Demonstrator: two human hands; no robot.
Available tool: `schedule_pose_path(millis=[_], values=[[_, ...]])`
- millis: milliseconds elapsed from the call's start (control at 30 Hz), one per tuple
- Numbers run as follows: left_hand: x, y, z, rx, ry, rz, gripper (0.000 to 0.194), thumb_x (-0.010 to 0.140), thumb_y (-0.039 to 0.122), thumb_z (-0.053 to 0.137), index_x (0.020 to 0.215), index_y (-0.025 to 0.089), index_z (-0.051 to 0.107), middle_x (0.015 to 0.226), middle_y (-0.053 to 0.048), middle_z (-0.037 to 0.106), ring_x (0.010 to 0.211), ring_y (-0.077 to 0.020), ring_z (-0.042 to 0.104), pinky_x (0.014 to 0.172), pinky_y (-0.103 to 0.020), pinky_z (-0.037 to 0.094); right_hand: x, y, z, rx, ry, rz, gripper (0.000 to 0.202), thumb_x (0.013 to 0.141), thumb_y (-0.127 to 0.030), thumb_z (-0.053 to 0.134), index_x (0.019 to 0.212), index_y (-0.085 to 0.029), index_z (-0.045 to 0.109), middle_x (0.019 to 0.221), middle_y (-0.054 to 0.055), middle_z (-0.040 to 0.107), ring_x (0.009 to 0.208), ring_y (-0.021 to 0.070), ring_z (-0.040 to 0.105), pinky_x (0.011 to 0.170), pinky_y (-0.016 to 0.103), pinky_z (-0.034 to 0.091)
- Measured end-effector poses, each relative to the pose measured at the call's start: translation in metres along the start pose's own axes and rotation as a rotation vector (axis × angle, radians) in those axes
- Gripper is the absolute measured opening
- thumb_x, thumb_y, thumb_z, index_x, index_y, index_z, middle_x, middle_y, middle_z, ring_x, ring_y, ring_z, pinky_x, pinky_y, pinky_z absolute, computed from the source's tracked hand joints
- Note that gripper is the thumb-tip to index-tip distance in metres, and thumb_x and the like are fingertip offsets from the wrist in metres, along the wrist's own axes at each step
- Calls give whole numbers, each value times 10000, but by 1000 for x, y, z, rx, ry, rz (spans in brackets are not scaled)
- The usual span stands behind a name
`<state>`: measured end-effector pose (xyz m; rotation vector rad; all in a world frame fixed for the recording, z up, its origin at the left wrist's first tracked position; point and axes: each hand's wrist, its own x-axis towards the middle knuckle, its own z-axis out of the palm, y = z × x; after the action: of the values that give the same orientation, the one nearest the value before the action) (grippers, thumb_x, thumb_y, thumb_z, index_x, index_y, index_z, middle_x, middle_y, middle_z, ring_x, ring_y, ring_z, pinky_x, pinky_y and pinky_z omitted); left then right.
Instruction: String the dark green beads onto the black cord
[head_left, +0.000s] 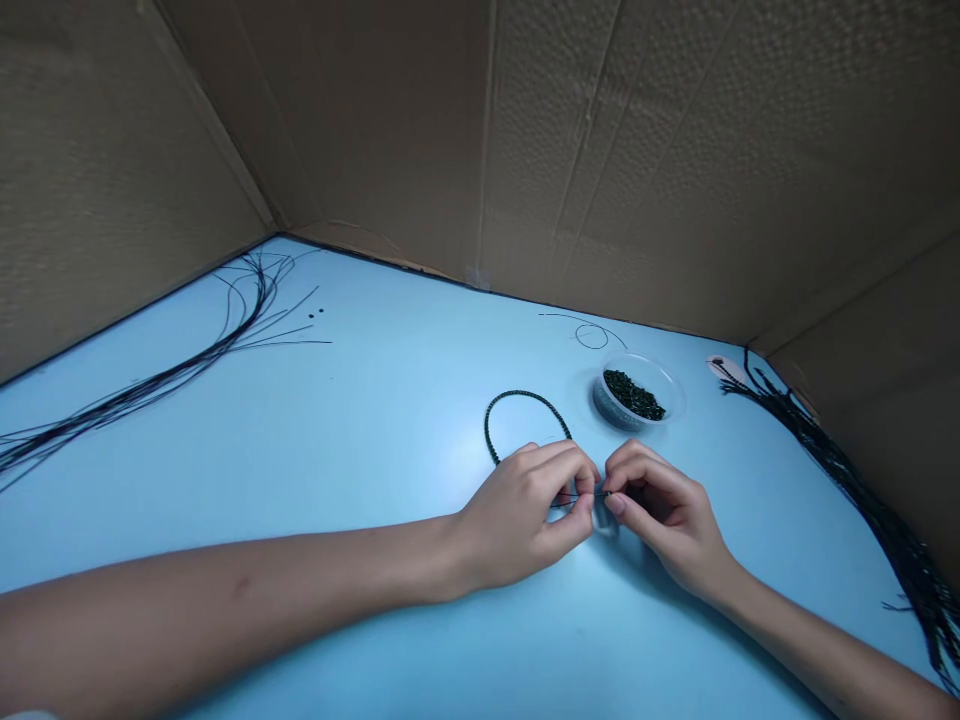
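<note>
Left hand (pixel 525 515): thumb and fingertips pinched on a thin dark cord (pixel 581 496), near the middle of the table (pixel 405 400).
Right hand (pixel 675 515): thumb and forefinger pinched at the cord's other visible end, just beside the left fingertips.
Beaded strand (pixel 517 393): one, dark, looped on the table beyond the left hand, partly hidden by it.
Tub (pixel 615 408): one, round, clear, beyond the right hand, holding small dark beads (pixel 634 395).
Loose cord (pixel 592 335): one, curled, near the far edge.
Cord bundle (pixel 202 358): dark, running from the left edge to the far left corner; two dark specks (pixel 316 313) beside it.
Strand bundle (pixel 847 470): thick, black, along the right edge.
</note>
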<state>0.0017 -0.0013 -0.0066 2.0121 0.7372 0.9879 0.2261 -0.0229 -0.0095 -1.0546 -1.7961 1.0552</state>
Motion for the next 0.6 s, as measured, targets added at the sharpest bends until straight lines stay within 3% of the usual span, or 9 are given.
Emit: schedule_pose_path(millis=[600], values=[[1,0,1,34,-25,-8,108,901,135,556,841,208,504,878,-23,696,822,-190,662,813,-349,484,1,0,0,-41,-37,-21,97,1040,-293,658,969,-236,690,939,66,608,830,225,578,707,354,450]])
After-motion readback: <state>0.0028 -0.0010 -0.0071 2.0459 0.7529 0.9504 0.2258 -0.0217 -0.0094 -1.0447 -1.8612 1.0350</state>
